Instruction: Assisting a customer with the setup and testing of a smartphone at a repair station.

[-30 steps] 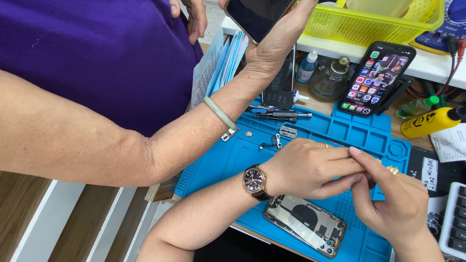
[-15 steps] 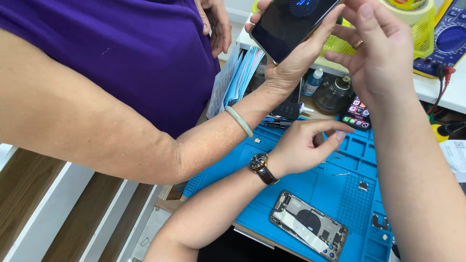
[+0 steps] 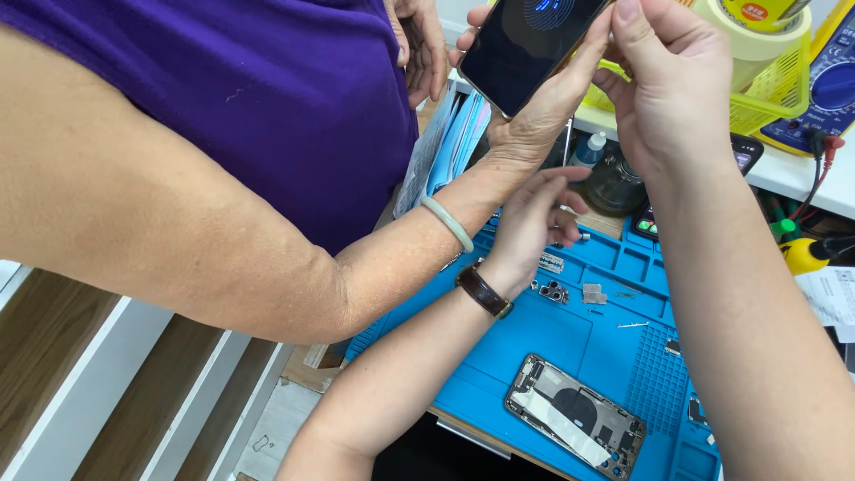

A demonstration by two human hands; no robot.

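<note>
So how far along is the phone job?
Done: the opened phone lies on the blue mat, small parts beside it. In hand: the right hand grips a second phone, screen lit, which another person's hand holds up; the left hand touches that hand. Left: the opened phone is not yet closed.

Right hand (image 3: 672, 85) on raised phone (image 3: 525, 40)

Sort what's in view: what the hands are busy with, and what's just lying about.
In hand: dark-screened phone, held up by another person's hand; right hand touching its edge; left hand just below.
Lying about: opened phone body, small metal parts, blue mat, yellow basket, tape roll, multimeter.
</note>
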